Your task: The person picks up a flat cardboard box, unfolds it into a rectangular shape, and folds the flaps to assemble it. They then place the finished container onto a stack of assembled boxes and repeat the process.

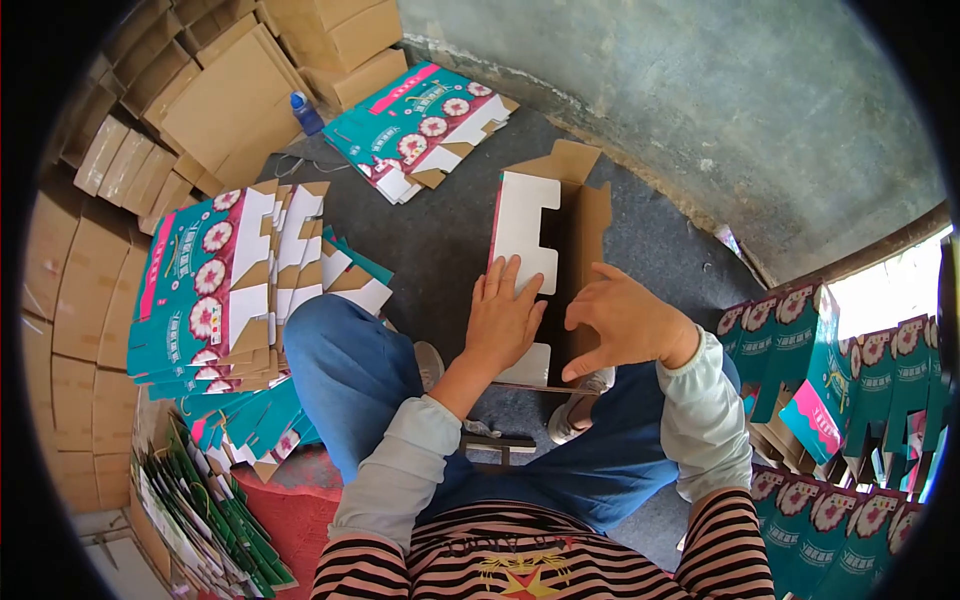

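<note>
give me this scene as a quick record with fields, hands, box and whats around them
left hand: flat on the white flap of the open carton
right hand: on the carton's brown side, fingers bent
person's left: stack of flat printed cartons
far floor: second pile of flat cartons, blue bottle
person's right: standing printed boxes

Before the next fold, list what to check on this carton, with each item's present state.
1. Left hand flat on the white flap: ok.
2. Right hand resting at the brown side panel: ok.
3. Carton opened up on the floor: ok.
4. Near-end flaps tucked: cannot tell, the hands cover them.
5. Stack of flat cartons close on the person's left: ok.
</note>
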Tool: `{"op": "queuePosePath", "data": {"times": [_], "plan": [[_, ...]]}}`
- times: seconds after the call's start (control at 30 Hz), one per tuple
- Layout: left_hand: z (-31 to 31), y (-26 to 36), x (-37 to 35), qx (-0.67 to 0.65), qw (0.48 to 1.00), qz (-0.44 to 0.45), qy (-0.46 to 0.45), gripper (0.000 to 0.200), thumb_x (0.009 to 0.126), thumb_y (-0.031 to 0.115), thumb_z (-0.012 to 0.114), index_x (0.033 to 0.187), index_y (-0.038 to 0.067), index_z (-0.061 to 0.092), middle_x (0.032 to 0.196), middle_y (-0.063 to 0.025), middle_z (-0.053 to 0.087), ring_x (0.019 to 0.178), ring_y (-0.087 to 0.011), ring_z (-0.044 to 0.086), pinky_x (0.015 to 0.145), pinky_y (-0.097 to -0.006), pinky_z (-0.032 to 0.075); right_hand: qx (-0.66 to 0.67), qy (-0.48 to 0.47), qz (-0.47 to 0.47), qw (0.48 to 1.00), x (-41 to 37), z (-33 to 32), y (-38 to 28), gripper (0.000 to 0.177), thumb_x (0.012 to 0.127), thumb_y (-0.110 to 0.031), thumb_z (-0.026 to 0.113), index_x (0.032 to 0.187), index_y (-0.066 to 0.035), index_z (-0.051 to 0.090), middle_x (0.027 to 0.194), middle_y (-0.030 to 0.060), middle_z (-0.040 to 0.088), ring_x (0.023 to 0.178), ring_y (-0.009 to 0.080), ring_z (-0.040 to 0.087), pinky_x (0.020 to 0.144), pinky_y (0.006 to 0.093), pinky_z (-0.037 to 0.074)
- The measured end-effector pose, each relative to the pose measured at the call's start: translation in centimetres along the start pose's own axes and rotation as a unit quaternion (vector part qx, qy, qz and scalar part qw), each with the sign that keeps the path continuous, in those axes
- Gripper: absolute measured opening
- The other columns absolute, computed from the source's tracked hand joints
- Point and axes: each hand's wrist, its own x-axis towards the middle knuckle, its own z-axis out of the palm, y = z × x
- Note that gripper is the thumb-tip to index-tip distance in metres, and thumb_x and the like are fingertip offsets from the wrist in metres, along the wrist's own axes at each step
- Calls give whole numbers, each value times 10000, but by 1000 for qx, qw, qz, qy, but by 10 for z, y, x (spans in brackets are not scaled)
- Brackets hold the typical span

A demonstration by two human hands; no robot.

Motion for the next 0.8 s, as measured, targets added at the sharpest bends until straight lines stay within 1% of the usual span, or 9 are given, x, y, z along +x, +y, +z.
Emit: {"op": "queuePosePath", "data": {"times": [0.13, 0.23, 0.33, 0.37, 0.47, 0.6, 0.67, 0.77, 0.8], "plan": [[2, -2, 1, -22, 1000, -6, 14, 358, 934, 282, 488, 1247, 123, 558, 1395, -198, 384, 1319, -378, 309, 1072, -503, 246, 58, 70, -87, 992, -5, -14, -10, 610, 676, -618, 670, 795, -20, 663, 773, 139, 645, 845, 329, 619, 939, 456, 394], [1, -6, -1, -23, 1000, -5, 4, 369, 941, 307, 470, 1244, 116, 560, 1402, -191, 388, 1330, -362, 309, 1082, -497, 230, 88, -99, -79, 988, 2, -12, -36, 517, 686, -518, 716, 828, -25, 657, 824, 126, 652, 864, 325, 614, 803, 422, 473], [-2, -13, -2, -91, 996, -24, -4, 375, 931, 338, 478, 1198, 95, 581, 1381, -204, 412, 1322, -367, 325, 1070, -514, 240, -12, -52, -26, 998, 9, 30, -22, 424, 702, -447, 719, 807, -41, 653, 799, 122, 641, 800, 331, 611, 660, 393, 483], [-4, -14, -3, -125, 992, -34, -4, 378, 925, 348, 485, 1175, 86, 592, 1368, -212, 425, 1315, -372, 335, 1063, -524, 247, -64, 12, 7, 998, 10, 37, -15, 380, 694, -409, 725, 777, -49, 638, 754, 105, 626, 753, 308, 617, 658, 386, 489], [-15, -13, -8, -179, 980, -73, -49, 481, 910, 418, 493, 1225, 60, 556, 1398, -211, 394, 1339, -361, 305, 1063, -545, 228, -138, 4, 87, 987, 24, 45, 6, 369, 686, -394, 736, 796, -56, 635, 763, 96, 615, 739, 284, 623, 657, 378, 492], [-17, 11, -23, -28, 998, -39, -42, 660, 857, 470, 556, 1330, 24, 445, 1435, -207, 336, 1365, -349, 259, 1078, -546, 185, -188, 60, 107, 975, 46, 59, 19, 375, 625, -343, 771, 827, -50, 653, 805, 100, 610, 734, 278, 630, 629, 366, 505], [-9, 14, -30, 9, 999, -29, -36, 728, 814, 485, 606, 1350, 29, 419, 1435, -221, 324, 1358, -371, 257, 1069, -572, 179, -140, 62, 135, 979, 53, 51, 36, 348, 675, -322, 744, 841, -37, 633, 851, 134, 600, 808, 311, 609, 683, 394, 495], [-2, 27, -32, 41, 999, 15, -25, 609, 806, 306, 619, 1334, 56, 446, 1396, -218, 363, 1303, -375, 338, 1049, -563, 234, -56, 119, 130, 983, 67, 27, 90, 342, 752, -272, 690, 947, -6, 599, 985, 202, 586, 908, 385, 581, 782, 435, 480], [2, 32, -33, 58, 997, 38, -26, 578, 810, 260, 607, 1330, 63, 451, 1387, -215, 374, 1291, -369, 357, 1044, -556, 248, -78, 206, 171, 960, 74, 19, 99, 390, 772, -280, 674, 1038, -16, 568, 1027, 212, 571, 951, 385, 579, 801, 433, 487]]}}
